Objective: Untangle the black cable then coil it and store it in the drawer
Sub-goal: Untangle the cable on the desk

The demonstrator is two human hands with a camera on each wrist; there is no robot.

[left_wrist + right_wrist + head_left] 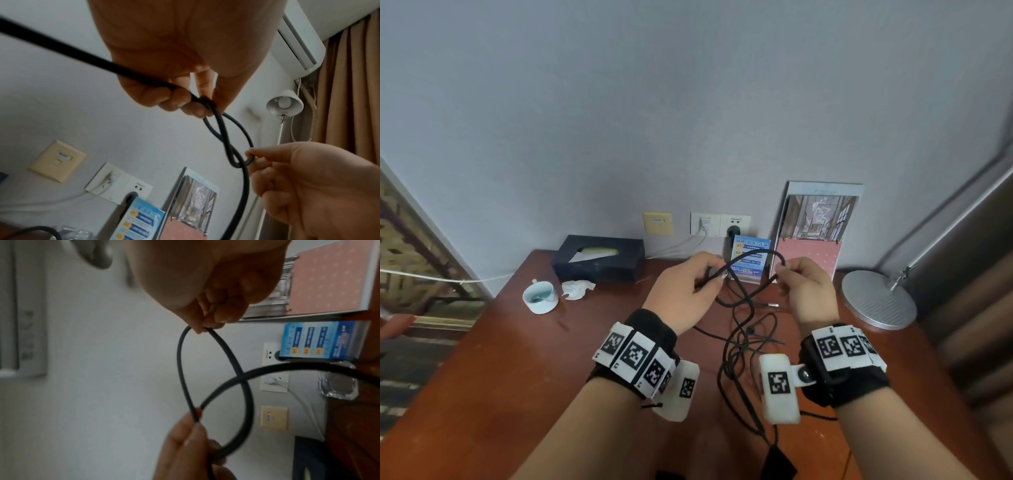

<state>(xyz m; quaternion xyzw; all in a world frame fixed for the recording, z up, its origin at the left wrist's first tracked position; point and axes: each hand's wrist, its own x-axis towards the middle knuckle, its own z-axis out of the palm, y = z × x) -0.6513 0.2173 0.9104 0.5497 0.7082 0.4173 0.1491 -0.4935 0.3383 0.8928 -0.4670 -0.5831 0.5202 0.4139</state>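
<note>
The black cable (760, 253) forms a crossed loop in the air between my hands, above the wooden table (517, 377). My left hand (717, 274) pinches one side of the loop, and the left wrist view shows its fingertips (191, 108) closed on the strands where they cross. My right hand (780, 272) pinches the other end of the loop between thumb and forefinger (203, 327). Below the hands the cable hangs in a loose tangle (736, 342) down to the table, ending at a black block (779, 459) near the front edge. No drawer is in view.
On the table stand a dark tissue box (597, 258), a white cup (540, 296) and a crumpled tissue (577, 287) at the back left. A blue card stand (751, 263), a framed picture (818, 226) and a round lamp base (878, 299) are at the back right. Wall sockets (719, 224) sit behind.
</note>
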